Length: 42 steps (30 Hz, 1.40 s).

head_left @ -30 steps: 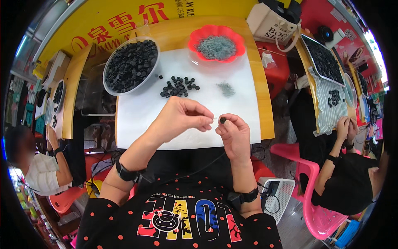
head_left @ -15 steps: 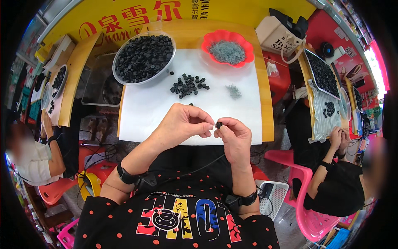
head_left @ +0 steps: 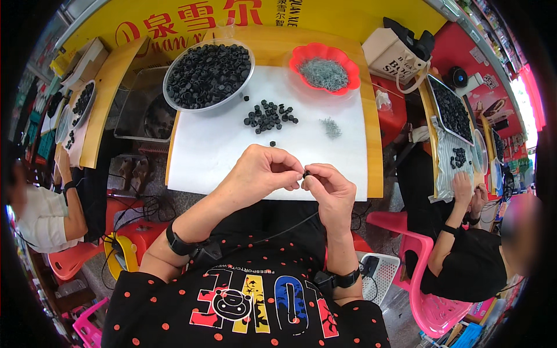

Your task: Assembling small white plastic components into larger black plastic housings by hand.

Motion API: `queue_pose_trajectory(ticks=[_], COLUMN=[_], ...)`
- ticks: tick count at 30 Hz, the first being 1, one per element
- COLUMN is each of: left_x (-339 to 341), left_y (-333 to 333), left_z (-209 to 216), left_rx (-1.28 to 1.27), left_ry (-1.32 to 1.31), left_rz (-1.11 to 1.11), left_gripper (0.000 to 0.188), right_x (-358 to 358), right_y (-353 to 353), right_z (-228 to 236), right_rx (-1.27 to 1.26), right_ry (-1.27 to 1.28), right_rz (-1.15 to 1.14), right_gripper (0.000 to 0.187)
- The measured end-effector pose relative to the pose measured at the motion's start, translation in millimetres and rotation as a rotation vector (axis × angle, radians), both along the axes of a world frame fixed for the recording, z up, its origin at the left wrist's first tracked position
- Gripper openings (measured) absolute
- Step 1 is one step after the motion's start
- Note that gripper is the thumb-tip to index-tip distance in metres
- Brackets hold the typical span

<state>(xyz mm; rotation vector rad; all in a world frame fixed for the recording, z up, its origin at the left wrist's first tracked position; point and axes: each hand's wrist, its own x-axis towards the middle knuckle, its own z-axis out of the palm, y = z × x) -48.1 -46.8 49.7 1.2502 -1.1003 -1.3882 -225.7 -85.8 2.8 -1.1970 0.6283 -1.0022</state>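
Over the front edge of the white sheet (head_left: 203, 156), my two hands meet at the fingertips. My right hand (head_left: 335, 194) pinches a small black plastic cap (head_left: 307, 173) between thumb and forefinger. Beside it, my left hand (head_left: 264, 171) is closed in a pinch against the cap; anything between its fingertips is too small to make out. Farther off lies a loose pile of similar black caps (head_left: 268, 118), with a single cap (head_left: 272, 144) nearer my left hand. To the right of that pile is a little heap of tiny greyish pieces (head_left: 331, 127).
A large clear bowl (head_left: 167, 95) full of black caps stands at the far left of my table. At the far right, a red scalloped bowl (head_left: 353, 66) holds greyish pieces. Co-workers sit at side tables; a pink chair (head_left: 420, 290) stands on the right.
My hands stay together, and the black cap shows less between my fingers. The view has shifted slightly. The co-worker on the right has reached one hand toward the black parts there.
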Motion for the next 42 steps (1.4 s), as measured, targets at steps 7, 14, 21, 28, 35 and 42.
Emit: queue_pose_trajectory(ticks=[7,14,21,28,35,42], left_x=[-2.9,4.9,4.7,3.2,15.6,86.3], left_y=[-3.3,-2.0,-0.5,-0.4,-6.4,-28.2], left_z=[-10.9,-13.7,-27.5,-32.7,-41.0,-93.3], left_rx=[-0.002,0.172,0.127,0.131,0.092,-0.343], left_ry=[0.184,0.229,0.28,0.293,0.181,-1.052], left_rz=[0.09,0.04,0.053,0.064,0.15,0.342], left_gripper=[0.012,0.019,0.015,0.014,0.016,0.031], right_x=[5.1,6.9,7.6,8.3,13.0,10.6], right_y=[-0.3,-0.5,2.3,3.1,0.1,-6.9], right_z=[-5.7,-4.8,-4.2,-6.2,-13.7,-26.0], right_rx=[-0.033,-0.047,-0.091,-0.092,-0.05,0.057], right_ry=[-0.011,0.041,0.116,0.204,0.2,0.13], right_rz=[-0.088,-0.118,-0.112,-0.111,-0.114,-0.143], right_gripper=[0.019,0.019,0.018,0.018,0.018,0.018])
